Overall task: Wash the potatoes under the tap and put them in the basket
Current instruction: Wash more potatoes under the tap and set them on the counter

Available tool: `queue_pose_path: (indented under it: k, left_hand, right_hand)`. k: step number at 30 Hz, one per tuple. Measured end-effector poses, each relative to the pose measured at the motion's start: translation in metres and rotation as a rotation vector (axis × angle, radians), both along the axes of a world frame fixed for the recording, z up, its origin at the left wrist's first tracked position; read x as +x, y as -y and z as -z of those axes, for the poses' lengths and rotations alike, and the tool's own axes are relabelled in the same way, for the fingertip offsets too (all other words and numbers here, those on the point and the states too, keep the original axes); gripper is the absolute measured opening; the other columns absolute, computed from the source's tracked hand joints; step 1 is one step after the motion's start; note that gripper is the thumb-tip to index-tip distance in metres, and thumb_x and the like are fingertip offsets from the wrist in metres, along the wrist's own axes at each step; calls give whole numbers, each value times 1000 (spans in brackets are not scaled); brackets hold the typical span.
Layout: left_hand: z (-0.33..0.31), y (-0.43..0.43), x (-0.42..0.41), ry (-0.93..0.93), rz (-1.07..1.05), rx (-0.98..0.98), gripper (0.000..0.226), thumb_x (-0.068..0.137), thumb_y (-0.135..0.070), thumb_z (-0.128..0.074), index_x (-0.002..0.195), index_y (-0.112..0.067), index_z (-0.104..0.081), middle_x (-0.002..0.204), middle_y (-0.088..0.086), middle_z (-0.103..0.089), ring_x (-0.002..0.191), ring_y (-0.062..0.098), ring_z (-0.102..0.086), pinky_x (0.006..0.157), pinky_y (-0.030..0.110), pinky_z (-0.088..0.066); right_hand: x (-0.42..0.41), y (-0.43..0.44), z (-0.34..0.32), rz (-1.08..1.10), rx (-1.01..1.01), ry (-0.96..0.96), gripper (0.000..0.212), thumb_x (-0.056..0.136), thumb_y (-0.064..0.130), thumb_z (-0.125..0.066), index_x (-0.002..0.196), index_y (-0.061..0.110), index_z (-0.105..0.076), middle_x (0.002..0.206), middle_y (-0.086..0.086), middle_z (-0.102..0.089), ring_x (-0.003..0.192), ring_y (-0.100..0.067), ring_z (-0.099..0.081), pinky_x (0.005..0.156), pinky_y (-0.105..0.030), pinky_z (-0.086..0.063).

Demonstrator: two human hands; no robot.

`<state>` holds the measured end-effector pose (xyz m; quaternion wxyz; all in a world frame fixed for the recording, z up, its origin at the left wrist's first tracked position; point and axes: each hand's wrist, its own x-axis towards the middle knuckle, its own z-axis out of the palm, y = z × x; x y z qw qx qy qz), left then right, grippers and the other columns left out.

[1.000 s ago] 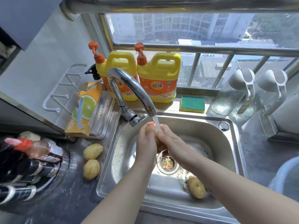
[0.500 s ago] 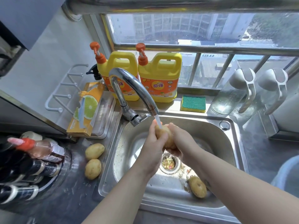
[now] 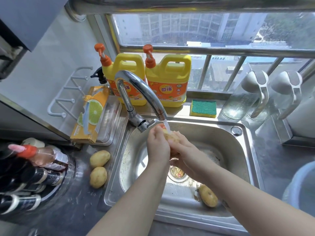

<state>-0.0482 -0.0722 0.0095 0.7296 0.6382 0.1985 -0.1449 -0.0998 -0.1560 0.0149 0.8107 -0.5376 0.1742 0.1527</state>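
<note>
Water runs from the chrome tap [image 3: 141, 92] onto a potato [image 3: 171, 136] that both hands hold over the steel sink [image 3: 238, 150]. My left hand [image 3: 157, 143] grips it from the left, my right hand [image 3: 183, 151] cups it from the right and below, so most of the potato is hidden. Another potato [image 3: 208, 195] lies on the sink floor at the front right, beside my right forearm. Two more potatoes [image 3: 99, 158] [image 3: 98, 177] sit on the counter left of the sink. A pale blue basket rim [image 3: 300, 184] shows at the right edge.
Two yellow detergent jugs [image 3: 168, 80] and a green-yellow sponge [image 3: 203, 109] stand behind the sink. An orange box [image 3: 90, 114] lies in a tray at the left. Dark bottles [image 3: 34, 169] crowd the left counter. Glass jugs [image 3: 245, 97] stand at the right.
The potato has been turned and rubbed between both hands under the stream, which stays running. The hands have risen slightly closer to the spout. The other potatoes have not moved.
</note>
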Motion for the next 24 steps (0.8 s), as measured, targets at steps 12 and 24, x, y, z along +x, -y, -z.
queue_pose_path:
  k: [12, 24]
  left_hand:
    - [0, -12, -16, 17, 380, -170, 68, 93, -38, -63, 152, -28, -32, 130, 7, -62, 103, 13, -66, 87, 33, -55]
    - [0, 10, -8, -82, 9, -183, 29, 91, -33, -52, 108, -12, -61, 96, 14, -63, 80, 30, -63, 52, 29, -48]
  right_hand:
    - [11, 9, 5, 211, -18, -213, 54, 105, 49, -42, 101, 3, -70, 74, -14, -59, 67, -25, -50, 67, -35, -41]
    - [10, 1, 10, 131, -200, 37, 51, 94, 60, -42, 118, 24, -68, 106, -19, -64, 81, -25, -57, 68, -41, -42]
